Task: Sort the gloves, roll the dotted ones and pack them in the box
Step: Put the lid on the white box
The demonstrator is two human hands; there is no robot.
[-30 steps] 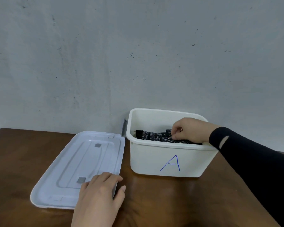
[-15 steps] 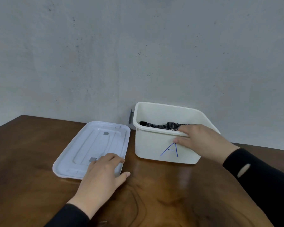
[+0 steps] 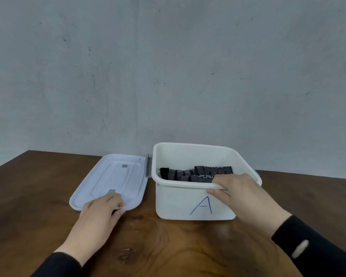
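Right hand [image 3: 242, 196] gripping near rim of box [image 3: 188, 202], steadying it (dotted gloves [image 3: 196, 173] lying inside); left hand [image 3: 100, 214] pinching near edge of lid [image 3: 110, 180], likely readying closure.

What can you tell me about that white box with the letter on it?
The box looks like white plastic, open-topped, with rounded corners and a blue "A" hand-drawn on its front. It stands upright on the wooden table, beside its lid. Rolled dotted gloves lie inside. The right hand holds its front rim.
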